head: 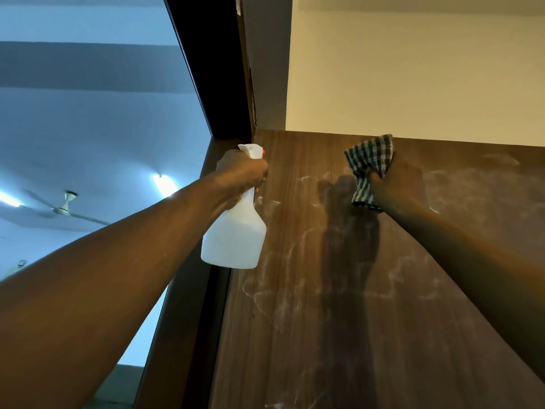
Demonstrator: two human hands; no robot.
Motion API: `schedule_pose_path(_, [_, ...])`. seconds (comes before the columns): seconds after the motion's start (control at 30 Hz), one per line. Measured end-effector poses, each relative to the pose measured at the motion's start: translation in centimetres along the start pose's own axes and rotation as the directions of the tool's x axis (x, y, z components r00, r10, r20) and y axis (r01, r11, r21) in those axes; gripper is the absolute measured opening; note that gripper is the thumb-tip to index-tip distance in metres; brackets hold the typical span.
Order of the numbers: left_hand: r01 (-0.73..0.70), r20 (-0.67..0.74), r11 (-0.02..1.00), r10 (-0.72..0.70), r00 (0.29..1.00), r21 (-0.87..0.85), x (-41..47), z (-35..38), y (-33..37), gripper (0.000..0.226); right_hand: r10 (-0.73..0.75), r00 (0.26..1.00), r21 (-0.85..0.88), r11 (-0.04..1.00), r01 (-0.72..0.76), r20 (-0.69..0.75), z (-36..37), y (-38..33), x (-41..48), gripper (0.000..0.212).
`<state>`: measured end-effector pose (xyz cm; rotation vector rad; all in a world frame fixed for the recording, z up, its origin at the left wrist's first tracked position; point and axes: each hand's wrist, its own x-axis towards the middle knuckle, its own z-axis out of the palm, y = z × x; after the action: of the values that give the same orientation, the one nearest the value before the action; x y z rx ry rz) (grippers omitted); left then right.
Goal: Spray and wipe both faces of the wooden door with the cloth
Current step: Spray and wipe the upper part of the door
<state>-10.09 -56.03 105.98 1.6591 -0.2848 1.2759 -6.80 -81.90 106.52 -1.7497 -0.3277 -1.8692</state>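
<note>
Wooden door: state its location. (First speaker)

It fills the lower right of the head view. Its top edge runs below a cream wall, and its left edge meets the dark door frame. (Second speaker)

Surface condition? (First speaker)

Whitish smears cover the upper face. A shadow of an arm falls down the middle. (Second speaker)

Left hand? (First speaker)

Raised near the door's upper left corner. The fingers are curled round the neck of a white spray bottle, whose body hangs below the hand. The nozzle end sits close to the door face. (Second speaker)

Right hand? (First speaker)

Raised just below the top edge. Fingers and thumb grip a bunched green-and-white checked cloth, which lies against the wood. (Second speaker)

Background? (First speaker)

A ceiling fan at far left. (Second speaker)
</note>
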Motion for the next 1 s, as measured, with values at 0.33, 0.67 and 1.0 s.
schedule_pose_path(0.33, [0.102, 0.098, 0.99, -0.093, 0.991, -0.098, 1.3, -2.1, -0.7, 0.032, -0.222, 0.975, -0.246, 0.945, 0.217, 0.008, 5.3, -2.1, 0.3, 0.039])
schedule_pose_path(0.67, [-0.012, 0.077, 0.993, 0.021, 0.997, -0.114, 3.5, -3.9, -1.9, 0.039, -0.197, 0.96, -0.442, 0.856, 0.268, 0.201, 11.0, -6.8, 7.5, 0.059])
schedule_pose_path(1.0, [0.053, 0.158, 0.985, -0.027, 0.987, -0.163, 3.3, -3.2, -2.8, 0.038, -0.544, 0.72, -0.292, 0.671, 0.682, 0.431, 11.1, -5.4, -0.7, 0.068])
